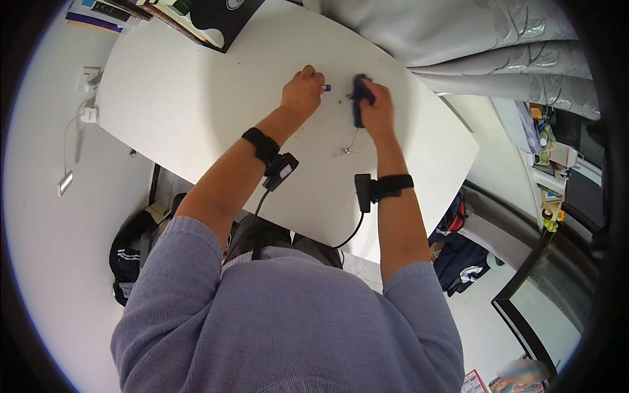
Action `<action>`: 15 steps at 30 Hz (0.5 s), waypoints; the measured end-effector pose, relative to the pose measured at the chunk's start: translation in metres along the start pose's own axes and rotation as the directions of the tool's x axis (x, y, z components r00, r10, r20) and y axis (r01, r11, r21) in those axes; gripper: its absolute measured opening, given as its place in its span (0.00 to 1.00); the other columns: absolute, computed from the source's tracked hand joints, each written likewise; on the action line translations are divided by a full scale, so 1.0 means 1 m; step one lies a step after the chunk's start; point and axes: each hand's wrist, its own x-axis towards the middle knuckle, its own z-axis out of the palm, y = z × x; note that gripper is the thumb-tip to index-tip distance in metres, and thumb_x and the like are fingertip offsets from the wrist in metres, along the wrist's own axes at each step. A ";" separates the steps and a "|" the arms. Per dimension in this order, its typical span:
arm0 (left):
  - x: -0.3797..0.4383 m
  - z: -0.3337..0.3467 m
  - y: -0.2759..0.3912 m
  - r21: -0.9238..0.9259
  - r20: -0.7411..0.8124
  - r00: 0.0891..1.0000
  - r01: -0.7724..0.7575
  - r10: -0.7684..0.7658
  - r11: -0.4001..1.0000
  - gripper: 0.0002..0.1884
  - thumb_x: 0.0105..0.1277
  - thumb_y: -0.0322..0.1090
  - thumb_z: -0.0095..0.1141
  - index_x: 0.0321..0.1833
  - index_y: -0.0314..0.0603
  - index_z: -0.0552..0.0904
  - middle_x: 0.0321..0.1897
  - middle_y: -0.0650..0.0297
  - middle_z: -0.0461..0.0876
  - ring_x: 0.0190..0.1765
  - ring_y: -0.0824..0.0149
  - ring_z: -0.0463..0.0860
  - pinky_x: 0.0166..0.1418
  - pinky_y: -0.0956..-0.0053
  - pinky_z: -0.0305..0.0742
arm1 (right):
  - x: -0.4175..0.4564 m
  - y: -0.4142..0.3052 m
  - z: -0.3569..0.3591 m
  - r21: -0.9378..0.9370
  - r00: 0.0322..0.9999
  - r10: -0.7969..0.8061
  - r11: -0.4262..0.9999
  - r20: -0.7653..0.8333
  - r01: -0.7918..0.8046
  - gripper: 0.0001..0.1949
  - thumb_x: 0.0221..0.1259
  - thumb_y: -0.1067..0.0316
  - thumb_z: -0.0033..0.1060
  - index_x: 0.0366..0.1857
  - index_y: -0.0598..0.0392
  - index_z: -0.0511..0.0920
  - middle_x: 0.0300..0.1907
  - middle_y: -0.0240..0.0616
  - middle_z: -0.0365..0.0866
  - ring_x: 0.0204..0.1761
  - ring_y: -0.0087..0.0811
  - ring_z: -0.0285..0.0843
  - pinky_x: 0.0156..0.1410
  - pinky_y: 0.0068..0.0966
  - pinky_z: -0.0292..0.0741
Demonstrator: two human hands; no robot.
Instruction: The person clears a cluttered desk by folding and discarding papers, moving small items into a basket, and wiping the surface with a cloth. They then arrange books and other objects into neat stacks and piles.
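Note:
My left hand (302, 92), fingers curled, is over the white table (255, 88). A small blue-and-white object (326, 88) sticks out from its fingers; most of it is hidden, so its kind is unclear. A dark blue cloth (360, 115) lies bunched under my right hand (380, 109), which grips it against the tabletop. Between the two hands rests a tiny dark crumb (339, 102). Nearer to me, below the cloth, is a little heap of dark debris (342, 151) with a thin strand. Faint brownish specks (299, 131) mark the table beside my left wrist.
A black book holder (223, 24) with books stands at the table's far left. Grey curtains (442, 44) hang along the far right edge. Cabled black devices (281, 171) are strapped to both forearms. A socket with a charger (89, 115) is on the left wall.

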 end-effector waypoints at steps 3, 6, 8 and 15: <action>0.000 -0.001 0.000 0.078 0.089 0.995 0.033 -0.040 0.996 0.05 0.58 0.28 0.56 0.36 0.40 0.78 0.41 0.59 0.75 0.42 0.56 0.81 0.45 0.64 0.78 | -0.009 0.024 -0.034 0.061 0.969 0.146 0.989 -0.199 -0.136 0.22 0.46 0.79 0.53 0.50 0.53 0.77 0.48 0.46 0.76 0.54 0.44 0.72 0.62 0.36 0.69; -0.002 0.000 -0.001 0.155 0.189 0.979 0.044 -0.073 0.987 0.08 0.57 0.27 0.54 0.39 0.36 0.76 0.42 0.56 0.75 0.42 0.54 0.81 0.45 0.63 0.78 | -0.021 0.042 -0.062 -0.327 0.955 0.229 0.902 -0.188 -0.281 0.23 0.50 0.75 0.54 0.55 0.52 0.73 0.56 0.46 0.71 0.57 0.48 0.68 0.62 0.39 0.68; -0.007 0.000 -0.003 0.164 0.223 0.972 0.035 -0.071 0.986 0.09 0.57 0.26 0.53 0.42 0.36 0.75 0.42 0.55 0.76 0.40 0.54 0.82 0.44 0.63 0.79 | -0.030 0.046 -0.066 -0.445 0.949 0.292 0.838 -0.122 -0.315 0.25 0.52 0.73 0.54 0.59 0.52 0.70 0.60 0.46 0.67 0.59 0.50 0.65 0.63 0.40 0.67; -0.026 -0.003 -0.007 0.045 0.125 0.986 0.108 -0.113 0.993 0.05 0.61 0.28 0.51 0.39 0.43 0.75 0.41 0.59 0.75 0.42 0.56 0.81 0.43 0.63 0.77 | -0.049 0.010 -0.043 -0.537 0.979 -0.010 0.837 -0.205 -0.104 0.23 0.52 0.73 0.55 0.56 0.54 0.71 0.59 0.45 0.67 0.61 0.49 0.63 0.64 0.44 0.63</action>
